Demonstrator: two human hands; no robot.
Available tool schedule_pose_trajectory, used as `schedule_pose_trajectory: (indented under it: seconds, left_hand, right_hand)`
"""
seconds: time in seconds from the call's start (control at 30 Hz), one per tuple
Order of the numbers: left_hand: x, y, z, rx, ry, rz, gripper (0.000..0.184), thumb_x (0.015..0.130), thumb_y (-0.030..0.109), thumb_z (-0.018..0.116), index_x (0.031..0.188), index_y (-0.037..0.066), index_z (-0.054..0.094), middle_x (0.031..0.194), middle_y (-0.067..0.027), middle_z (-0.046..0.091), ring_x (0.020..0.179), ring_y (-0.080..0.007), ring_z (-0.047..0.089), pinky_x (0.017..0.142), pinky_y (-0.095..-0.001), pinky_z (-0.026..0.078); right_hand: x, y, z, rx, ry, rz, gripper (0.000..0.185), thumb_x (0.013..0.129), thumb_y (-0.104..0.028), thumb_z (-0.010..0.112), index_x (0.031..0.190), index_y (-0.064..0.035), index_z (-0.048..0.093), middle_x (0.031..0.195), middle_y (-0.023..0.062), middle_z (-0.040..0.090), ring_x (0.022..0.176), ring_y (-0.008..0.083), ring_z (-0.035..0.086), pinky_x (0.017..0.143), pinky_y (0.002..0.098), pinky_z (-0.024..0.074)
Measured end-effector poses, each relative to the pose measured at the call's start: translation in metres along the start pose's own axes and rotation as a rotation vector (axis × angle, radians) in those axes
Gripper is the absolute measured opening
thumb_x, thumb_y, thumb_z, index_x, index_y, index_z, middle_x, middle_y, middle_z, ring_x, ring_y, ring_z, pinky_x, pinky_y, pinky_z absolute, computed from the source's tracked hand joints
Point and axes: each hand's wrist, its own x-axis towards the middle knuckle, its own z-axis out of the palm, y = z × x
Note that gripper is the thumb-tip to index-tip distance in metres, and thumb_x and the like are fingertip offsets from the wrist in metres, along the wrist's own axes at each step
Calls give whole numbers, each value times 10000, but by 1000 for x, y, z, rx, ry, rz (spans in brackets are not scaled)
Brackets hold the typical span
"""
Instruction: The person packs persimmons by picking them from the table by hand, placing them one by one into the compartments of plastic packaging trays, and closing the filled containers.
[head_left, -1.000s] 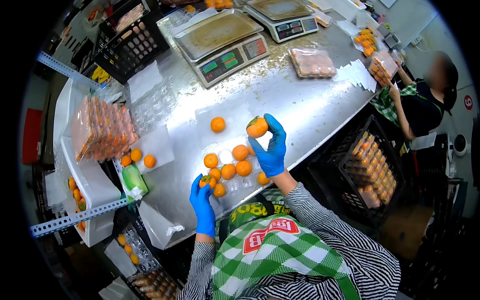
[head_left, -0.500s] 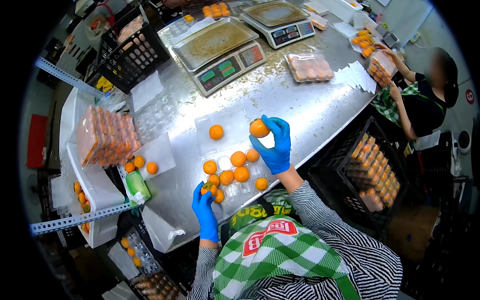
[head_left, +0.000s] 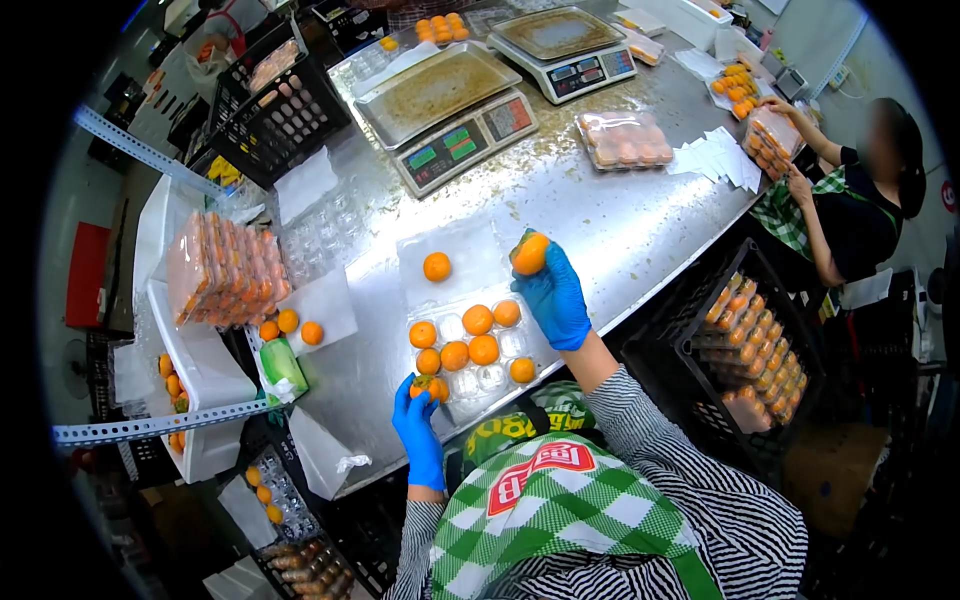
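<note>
My right hand (head_left: 556,298), in a blue glove, grips an orange persimmon (head_left: 530,254) raised over the table, its green leafy top turned to the left. Lower down, my gloved left hand (head_left: 416,428) has its fingers round another persimmon (head_left: 424,384) at the near left corner of a clear plastic tray (head_left: 490,378). Several persimmons sit in the tray's cups, such as one persimmon (head_left: 484,349) near the middle, while some cups hold none. On the tray's open clear lid (head_left: 465,240), behind it, rests a single persimmon (head_left: 436,266).
Two scales (head_left: 470,140) stand at the back, near a closed fruit pack (head_left: 624,140). Stacked packs (head_left: 222,268) and loose persimmons (head_left: 288,320) are on the left. A black crate (head_left: 690,345) with packs stands at right. Beyond it, a person (head_left: 850,190) handles a pack.
My right hand has turned the persimmon and moved slightly right, its leafy top now facing left. My left hand keeps its persimmon at the tray's corner, shifted slightly. The whole view has shifted a little.
</note>
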Motion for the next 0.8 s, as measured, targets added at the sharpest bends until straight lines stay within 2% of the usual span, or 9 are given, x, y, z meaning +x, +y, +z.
schedule_pose_trajectory:
  seconds: [0.03,0.13,0.23,0.33,0.43,0.5,0.53,0.67,0.8]
  left_hand:
    - [-1,-1,1,5,5,-4,417,838,107,567,1239,7,515,1168,-96,551,1047,-198,563,856,-314,479]
    - [-4,-3,5,15,2,-9,408,844,108,563,1237,10,516,1165,-94,553,1045,-197,564,853,-311,477]
    - [-7,-3,8,22,-13,-4,403,850,105,555,1239,9,513,1166,-94,554,1045,-195,564,854,-310,477]
    - [-9,-2,12,21,-18,-5,402,855,103,547,1243,4,507,1166,-99,553,1045,-198,564,864,-317,478]
    - [-9,-3,12,14,-24,-6,404,852,111,539,1242,13,508,1166,-100,550,1047,-200,561,865,-323,476]
    - [-8,-3,14,10,-37,1,406,842,136,537,1236,41,516,1166,-87,548,1050,-197,555,854,-324,470]
    - [-8,-2,16,-4,-34,6,409,842,120,535,1239,23,511,1165,-100,549,1047,-204,558,862,-327,474]
    - [-7,0,16,-32,-9,22,415,837,91,531,1238,-13,505,1162,-125,547,1043,-219,563,880,-333,479]
    - [-3,-1,17,-42,-11,26,411,832,97,532,1228,-11,514,1162,-122,545,1047,-217,559,875,-326,476]
  right_hand:
    - [2,0,-7,236,-57,125,420,920,-324,566,1246,-69,496,1146,130,581,895,197,590,768,327,517]
    - [-3,-6,-6,358,-74,190,445,941,-370,506,1253,-53,481,1181,187,558,893,214,596,779,348,517]
    - [-6,-11,6,382,-22,158,459,945,-377,493,1259,-43,470,1206,235,532,900,225,599,757,323,519]
    - [-4,-17,11,392,65,180,492,945,-411,474,1257,-31,465,1229,249,513,827,213,615,712,303,525]
    - [-2,-25,8,619,-29,323,500,936,-439,473,1243,-44,468,1223,256,517,740,189,620,637,284,517]
    - [-2,-26,9,617,-6,315,496,931,-454,470,1226,-56,471,1226,259,517,690,175,615,593,278,498]
    - [-1,-26,9,614,6,312,493,929,-462,468,1218,-62,473,1227,260,517,665,168,612,571,276,489]
    - [6,-20,5,603,14,212,535,895,-510,526,1203,-77,466,1086,202,561,743,186,596,607,294,475]
    - [8,-25,9,531,129,97,563,881,-513,547,1225,-77,452,1051,173,556,774,206,589,645,299,489]
